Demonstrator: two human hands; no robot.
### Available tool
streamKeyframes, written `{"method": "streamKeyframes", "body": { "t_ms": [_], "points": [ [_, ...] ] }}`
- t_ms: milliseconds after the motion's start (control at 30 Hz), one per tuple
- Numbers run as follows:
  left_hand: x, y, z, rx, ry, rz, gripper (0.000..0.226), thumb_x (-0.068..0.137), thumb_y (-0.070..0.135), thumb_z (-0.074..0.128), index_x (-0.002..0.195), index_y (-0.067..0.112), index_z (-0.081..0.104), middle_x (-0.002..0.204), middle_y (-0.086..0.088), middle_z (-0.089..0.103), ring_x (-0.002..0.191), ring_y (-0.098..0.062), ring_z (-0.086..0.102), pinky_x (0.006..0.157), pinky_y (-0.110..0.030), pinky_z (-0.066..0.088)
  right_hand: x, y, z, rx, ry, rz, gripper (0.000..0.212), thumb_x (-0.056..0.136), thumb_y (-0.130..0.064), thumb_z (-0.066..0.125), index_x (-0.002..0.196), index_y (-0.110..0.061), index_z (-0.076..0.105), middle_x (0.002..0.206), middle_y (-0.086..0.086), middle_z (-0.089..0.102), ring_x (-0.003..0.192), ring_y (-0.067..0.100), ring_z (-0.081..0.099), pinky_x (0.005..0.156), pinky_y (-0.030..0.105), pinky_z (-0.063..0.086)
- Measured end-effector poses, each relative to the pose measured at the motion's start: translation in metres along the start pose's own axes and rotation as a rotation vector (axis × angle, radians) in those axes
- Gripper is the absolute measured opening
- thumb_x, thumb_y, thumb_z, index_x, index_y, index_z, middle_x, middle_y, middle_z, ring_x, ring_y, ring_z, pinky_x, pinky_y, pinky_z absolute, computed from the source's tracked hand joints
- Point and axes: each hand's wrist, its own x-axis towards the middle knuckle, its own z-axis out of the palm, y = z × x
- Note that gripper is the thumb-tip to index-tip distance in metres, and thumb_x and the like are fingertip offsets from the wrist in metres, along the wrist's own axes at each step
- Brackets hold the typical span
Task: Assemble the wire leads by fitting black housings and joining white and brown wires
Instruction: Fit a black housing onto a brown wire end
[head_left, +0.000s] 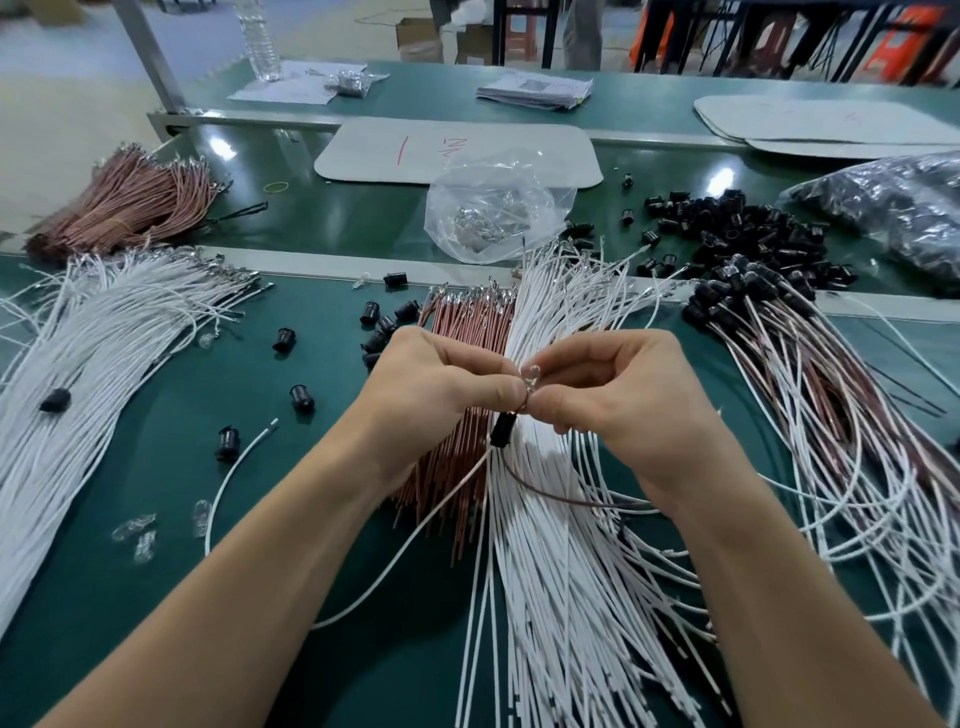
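You're facing a green bench (156, 467); light is glaring off it, 2 cardboard boxes (418, 39) are sitting on pale floor (57, 104) behind.

I see a green tabletop (156, 467) carrying white wires (561, 597) fanned at left and centre, brown wires (467, 322) beside them, loose black housings (737, 228) scattered about, and a clear bag (498, 208) farther back.

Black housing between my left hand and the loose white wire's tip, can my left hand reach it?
Probably yes: only bare mat separates the left hand from that black housing, though it is pinching the lead and must let go first.
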Motion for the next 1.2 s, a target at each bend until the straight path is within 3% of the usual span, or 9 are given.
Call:
{"method": "streamKeyframes", "body": {
  "t_ms": [167,433,633,700,800,900,967,1067,1200],
  "points": [
    [-0.003,0.002,-0.006,0.086,-0.097,-0.024,0.013,0.075,0.005,0.085,0.075,0.018,0.085,0.074,-0.007,0.078,0.077,-0.009,0.074,0.093,-0.033,0.048,0.000,0.000,-0.004,-0.151,-0.068,-0.071,0.025,0.066,0.003,0.091,0.081,-0.016,0.082,0.076,0.008,0.078,0.072,0.026,0.078,0.072,0.038,0.065],
    [-0.006,0.006,-0.007,0.061,-0.185,-0.060,0.007,0.079,0.006,0.081,0.076,0.013,0.084,0.073,-0.010,0.077,0.078,-0.009,0.072,0.111,-0.047,0.039,0.000,-0.002,-0.007,-0.160,-0.120,-0.120,0.027,0.068,0.006,0.090,0.080,-0.016,0.083,0.076,0.008,0.079,0.071,0.029,0.077,0.071,0.040,0.065],
    [-0.005,0.001,-0.009,0.001,-0.184,-0.047,0.011,0.082,0.008,0.081,0.074,0.016,0.083,0.073,-0.006,0.077,0.078,-0.008,0.071,0.092,-0.033,0.042,0.000,-0.002,-0.005,-0.156,-0.130,-0.201,0.027,0.074,0.002,0.084,0.089,-0.020,0.083,0.079,0.009,0.078,0.075,0.030,0.075,0.074,0.038,0.065],
    [-0.005,-0.002,-0.006,-0.081,-0.120,-0.068,0.012,0.081,0.004,0.082,0.087,0.014,0.084,0.079,-0.010,0.079,0.081,-0.014,0.074,0.091,-0.031,0.047,0.001,0.000,-0.004,-0.191,-0.121,-0.206,0.024,0.078,0.000,0.081,0.089,-0.021,0.082,0.080,0.006,0.078,0.076,0.024,0.077,0.076,0.034,0.064],
    [-0.003,-0.004,-0.005,-0.150,-0.124,-0.091,0.039,0.075,0.012,0.088,0.112,0.017,0.076,0.090,-0.013,0.080,0.092,-0.019,0.078,0.096,-0.029,0.049,0.003,0.002,-0.006,-0.194,-0.110,-0.176,0.024,0.080,0.002,0.080,0.087,-0.021,0.081,0.081,0.006,0.078,0.077,0.023,0.076,0.075,0.031,0.063],
    [-0.002,-0.002,-0.008,-0.156,-0.148,-0.070,0.047,0.069,0.025,0.092,0.113,0.021,0.076,0.095,-0.009,0.081,0.094,-0.012,0.077,0.082,-0.014,0.053,0.003,0.002,-0.010,-0.152,-0.085,-0.158,0.025,0.081,0.004,0.080,0.085,-0.020,0.081,0.079,0.007,0.077,0.074,0.015,0.073,0.072,0.026,0.060],
    [-0.001,-0.001,-0.009,-0.126,-0.111,-0.058,0.047,0.066,0.032,0.090,0.111,0.023,0.078,0.098,-0.005,0.081,0.093,-0.009,0.076,0.077,-0.012,0.053,0.004,0.002,-0.011,-0.113,-0.046,-0.143,0.026,0.081,0.007,0.080,0.084,-0.018,0.081,0.079,0.007,0.076,0.072,0.015,0.069,0.073,0.030,0.060],
    [-0.003,0.002,-0.014,-0.036,-0.109,-0.054,0.046,0.066,0.035,0.086,0.110,0.023,0.080,0.093,-0.004,0.081,0.085,-0.010,0.076,0.073,-0.013,0.053,0.006,0.003,-0.010,-0.029,0.056,-0.124,0.026,0.080,0.011,0.079,0.079,-0.015,0.080,0.074,0.002,0.074,0.068,0.011,0.066,0.067,0.022,0.056],
    [-0.003,0.006,-0.018,0.074,-0.136,-0.098,0.015,0.080,0.012,0.086,0.094,0.016,0.083,0.085,-0.009,0.080,0.073,-0.013,0.075,0.062,-0.016,0.054,0.006,0.002,-0.012,0.099,0.160,-0.144,0.028,0.080,0.013,0.077,0.082,-0.015,0.078,0.072,-0.003,0.074,0.067,0.007,0.065,0.066,0.017,0.054]
  ]
}}
